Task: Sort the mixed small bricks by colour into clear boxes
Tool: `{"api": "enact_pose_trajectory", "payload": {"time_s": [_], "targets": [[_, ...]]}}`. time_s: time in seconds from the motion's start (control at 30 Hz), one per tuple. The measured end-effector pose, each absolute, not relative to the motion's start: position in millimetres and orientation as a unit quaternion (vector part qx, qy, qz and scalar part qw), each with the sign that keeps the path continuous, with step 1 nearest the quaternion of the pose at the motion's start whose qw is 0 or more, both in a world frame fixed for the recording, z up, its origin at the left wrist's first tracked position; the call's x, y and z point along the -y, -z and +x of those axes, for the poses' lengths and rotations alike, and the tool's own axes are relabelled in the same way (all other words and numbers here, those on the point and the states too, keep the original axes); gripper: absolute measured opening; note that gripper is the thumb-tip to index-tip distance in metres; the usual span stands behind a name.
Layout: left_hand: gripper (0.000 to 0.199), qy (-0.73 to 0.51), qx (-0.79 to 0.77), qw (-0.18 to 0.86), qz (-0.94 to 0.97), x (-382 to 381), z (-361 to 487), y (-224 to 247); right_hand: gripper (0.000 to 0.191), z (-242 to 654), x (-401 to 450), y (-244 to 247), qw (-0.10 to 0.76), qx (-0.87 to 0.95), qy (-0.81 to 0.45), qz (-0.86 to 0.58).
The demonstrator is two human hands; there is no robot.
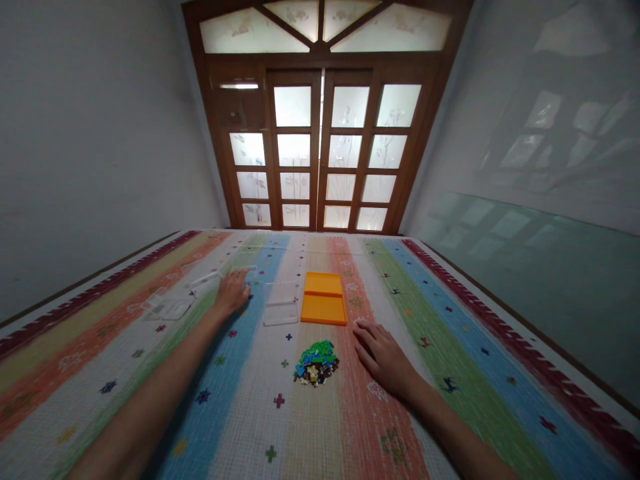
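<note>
At the left, my left hand (233,292) is over a clear plastic case (205,281), fingers bent down on it; parts of the case show on both sides of the hand. My right hand (383,357) rests palm down on the striped cloth with fingers stretched out, holding nothing. Just beyond its fingertips lies an orange plastic case (324,310), opened flat. A small heap of tiny building bricks (317,363), green, blue, brown and cream, sits on the cloth between my forearms.
Another clear plastic case (281,313) lies open left of the orange one. A further clear case (170,307) is at the far left. The striped cloth (260,413) covers the table. Beyond it stands a wooden door with glass panes (345,150), with walls on both sides.
</note>
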State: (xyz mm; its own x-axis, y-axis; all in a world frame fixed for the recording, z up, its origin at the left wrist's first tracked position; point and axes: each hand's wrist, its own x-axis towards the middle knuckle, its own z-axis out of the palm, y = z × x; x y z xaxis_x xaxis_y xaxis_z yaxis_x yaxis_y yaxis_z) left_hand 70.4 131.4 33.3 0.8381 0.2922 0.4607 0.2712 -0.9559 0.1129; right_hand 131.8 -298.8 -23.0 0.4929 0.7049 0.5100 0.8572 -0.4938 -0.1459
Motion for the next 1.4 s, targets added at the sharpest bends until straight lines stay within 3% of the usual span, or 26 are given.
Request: {"api": "enact_pose_trajectory", "payload": {"time_s": [0.17,0.33,0.57,0.87,1.23,1.33,1.4], "targets": [[0.048,-0.180,-0.166,-0.002,0.970,-141,81,-26,0.030,132,299,22,0.191,0.464,0.192,-0.844],[0.038,-0.160,-0.161,-0.002,0.974,-148,85,-26,0.030,132,300,21,0.194,0.467,0.193,-0.841],[0.025,-0.211,-0.117,0.025,0.970,-145,75,-32,0.030,131,300,20,0.203,0.467,0.192,-0.839],[0.032,-0.308,-0.095,0.048,0.945,-120,36,-49,0.031,134,300,25,0.210,0.472,0.202,-0.832],[0.039,-0.392,0.038,0.120,0.911,-9,-35,-54,0.030,92,278,-17,0.342,0.494,0.232,-0.765],[0.054,-0.372,0.101,0.134,0.913,34,-46,-42,0.036,62,265,-32,0.340,0.547,0.218,-0.733],[0.051,-0.368,0.137,0.143,0.908,58,-50,-35,0.042,46,260,-38,0.321,0.578,0.206,-0.721]]}}
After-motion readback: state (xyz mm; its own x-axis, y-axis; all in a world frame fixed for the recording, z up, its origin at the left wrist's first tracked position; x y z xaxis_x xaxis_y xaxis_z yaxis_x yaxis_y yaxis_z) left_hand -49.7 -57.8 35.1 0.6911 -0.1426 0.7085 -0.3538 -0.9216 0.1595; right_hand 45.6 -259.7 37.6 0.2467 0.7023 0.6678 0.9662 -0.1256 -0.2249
